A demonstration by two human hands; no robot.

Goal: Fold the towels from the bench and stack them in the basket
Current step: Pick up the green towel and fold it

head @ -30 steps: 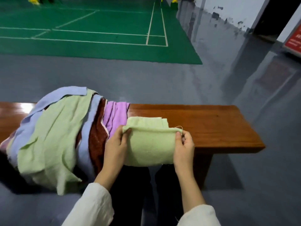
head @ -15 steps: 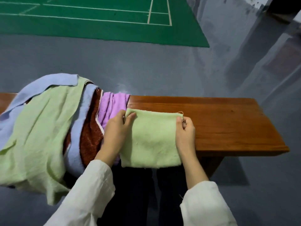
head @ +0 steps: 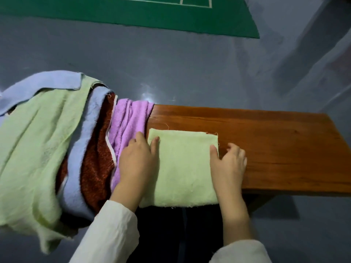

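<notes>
Folded green towel (head: 184, 168), place: flat on the bench (head: 275, 149) straight ahead of me. Its near edge overhangs the bench's front lip at 6 o'clock.
Folded green towel, axis: close to square, a little longer near to far, so I read the long axis as 6 to 12 o'clock. The far edge lies square across the bench top.
Folded green towel, look: pale green terry, smooth on top, with layered edges. Loose threads show at the two far corners and along the near edge.
Left hand (head: 137, 164): at 9 o'clock of the towel, in a white sleeve. The thumb lies flat on the towel's left edge. The fingers are nearly straight, just off the edge, resting on the purple towel (head: 127, 122). The hand is pressing and holds nothing.
Right hand (head: 228, 164): at 3 o'clock of the towel. The thumb is on top of the right edge and the fingers curl down to the wood just outside it. I cannot tell whether they pinch the edge or only rest there.
Unfolded pile: at 9 o'clock, draped over the bench. From the towel outward it runs purple, dark red towel (head: 96, 162), blue towel (head: 76, 168), then large green towel (head: 34, 149).
Bench: brown wood, running 9 to 3 o'clock, with bare top at 3 o'clock.
Floor (head: 190, 73): grey and glossy, beyond the bench.
Court mat (head: 133, 16): green with white lines, far off at 12 o'clock.
</notes>
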